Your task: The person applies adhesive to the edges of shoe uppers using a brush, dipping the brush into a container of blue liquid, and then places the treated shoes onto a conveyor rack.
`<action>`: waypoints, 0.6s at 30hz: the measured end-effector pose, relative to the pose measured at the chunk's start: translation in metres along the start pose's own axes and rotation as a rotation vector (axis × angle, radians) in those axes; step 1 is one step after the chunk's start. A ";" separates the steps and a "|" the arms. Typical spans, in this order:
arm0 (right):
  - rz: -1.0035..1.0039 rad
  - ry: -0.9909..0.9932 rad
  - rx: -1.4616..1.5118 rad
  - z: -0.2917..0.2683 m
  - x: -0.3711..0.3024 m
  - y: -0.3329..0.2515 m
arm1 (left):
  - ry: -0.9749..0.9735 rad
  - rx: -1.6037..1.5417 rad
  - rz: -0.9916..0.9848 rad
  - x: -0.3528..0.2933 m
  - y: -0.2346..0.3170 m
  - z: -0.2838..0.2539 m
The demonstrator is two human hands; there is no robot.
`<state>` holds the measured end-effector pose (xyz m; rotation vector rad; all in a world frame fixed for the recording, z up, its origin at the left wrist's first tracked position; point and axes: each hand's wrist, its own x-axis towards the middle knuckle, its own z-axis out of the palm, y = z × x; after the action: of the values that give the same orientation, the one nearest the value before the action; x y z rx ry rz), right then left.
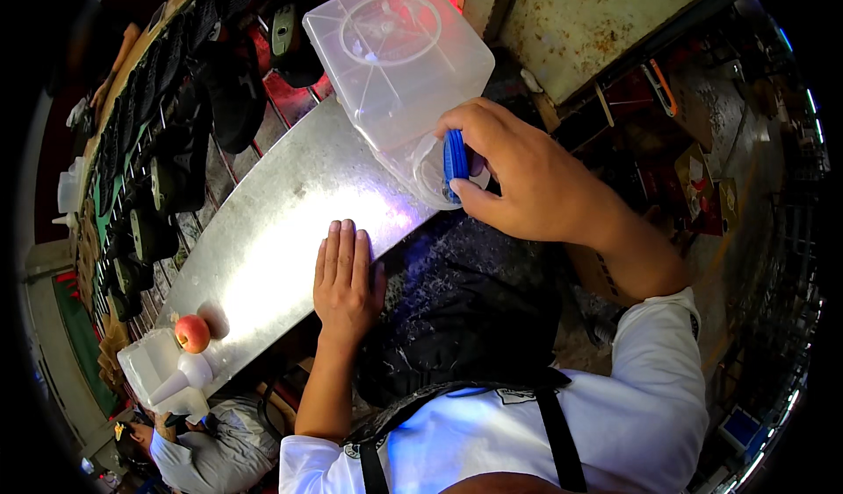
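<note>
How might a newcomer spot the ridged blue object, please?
Find the metal table, then the big translucent container at its upper end. By the container's lower end, the right hand pinches this small object; its solid blue stands out from the cloudy plastic.

1. Worktable (263,248) – bare grey sheet metal, brightly lit mid-surface.
2. Near edge: left hand (347,292), palm down, fingers extended over the metal.
3. Right end: large translucent plastic jar (399,64), neck overlapping the surface – full support not determinable.
4. Left end: red apple (192,333), just beside a translucent plastic container (139,359).
</note>
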<state>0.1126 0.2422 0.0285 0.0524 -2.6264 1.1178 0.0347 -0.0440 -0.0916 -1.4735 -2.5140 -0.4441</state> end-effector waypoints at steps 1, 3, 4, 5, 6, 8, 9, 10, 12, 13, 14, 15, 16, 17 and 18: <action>-0.011 0.036 -0.006 0.004 0.000 0.001 | 0.001 -0.004 -0.002 0.000 0.000 0.000; -0.034 0.107 -0.015 0.012 -0.001 0.003 | 0.008 -0.019 -0.010 0.000 0.001 0.000; -0.032 0.140 -0.007 0.016 -0.003 0.004 | 0.011 -0.026 -0.013 -0.001 0.001 0.000; -0.030 0.173 0.001 0.018 -0.004 0.004 | 0.013 -0.030 -0.011 -0.001 0.001 0.000; -0.028 0.203 0.015 0.021 -0.005 0.005 | 0.012 -0.032 -0.012 -0.002 0.001 0.000; -0.048 0.267 0.003 0.022 -0.007 0.007 | 0.009 -0.040 -0.018 -0.002 0.001 -0.001; -0.057 0.297 -0.001 0.021 -0.008 0.009 | 0.005 -0.045 -0.024 -0.002 0.001 -0.002; -0.054 0.297 0.019 0.019 -0.009 0.011 | 0.002 -0.051 -0.031 -0.001 0.002 -0.003; -0.049 0.300 0.054 0.011 -0.009 0.017 | -0.003 -0.061 -0.046 0.001 0.003 -0.005; -0.086 0.348 0.109 0.010 -0.008 0.023 | -0.004 -0.067 -0.052 0.002 0.003 -0.006; -0.061 0.359 0.235 0.009 -0.009 0.024 | 0.004 -0.093 -0.062 0.003 0.003 -0.007; -0.020 0.368 0.351 0.007 -0.011 0.025 | 0.012 -0.121 -0.074 0.002 0.003 -0.008; 0.022 0.376 0.467 0.006 -0.012 0.028 | 0.019 -0.148 -0.085 0.003 0.003 -0.009; -0.040 0.391 0.618 0.006 -0.011 0.032 | 0.057 -0.201 -0.099 0.006 0.004 -0.009; 0.005 0.425 0.676 0.002 -0.012 0.031 | 0.078 -0.215 -0.098 0.007 0.005 -0.010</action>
<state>0.1191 0.2616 0.0029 -0.0495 -1.7989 1.7427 0.0353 -0.0393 -0.0794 -1.3755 -2.5501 -0.7945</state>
